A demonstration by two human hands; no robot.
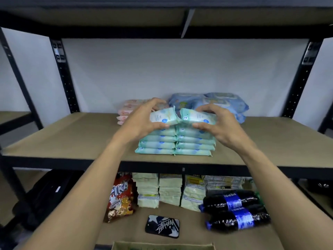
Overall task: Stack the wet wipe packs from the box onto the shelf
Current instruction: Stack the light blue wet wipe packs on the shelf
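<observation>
Step in hand: I judge I am setting the top layer down, one green wipe pack in each hand, onto the twin stacks on the shelf [75,139].
Left hand: my left hand [144,120] grips the left top pack [163,118], thumb under its front edge, fingers [158,102] curled over its back.
Right hand: my right hand [219,123] grips the right top pack [195,117] the same way, thumb in front, fingers [207,110] arched over the top.
Where the packs sit: both lie between my thumbs and fingers, their inner ends touching in the middle and tipped up there; the green stacks [174,143] are directly beneath my thumbs.
How to do it well: I would press the raised inner ends flat, square each pack's front edge with the layer under my thumbs, then let go with both hands together so neither column gets nudged.
Risk: the soft packs could slide forward off the column, which is already several layers high.
Look of the packs: pale mint-green soft pouches with blue dots and crimped end seams, pillowy and slightly squashed.
Beyond my fingers: pink packs [126,112] behind the left fingers, blue packs [225,103] behind the right.
Box: a cardboard box [162,245] rim shows well below my wrists; I cannot tell what is left inside.
</observation>
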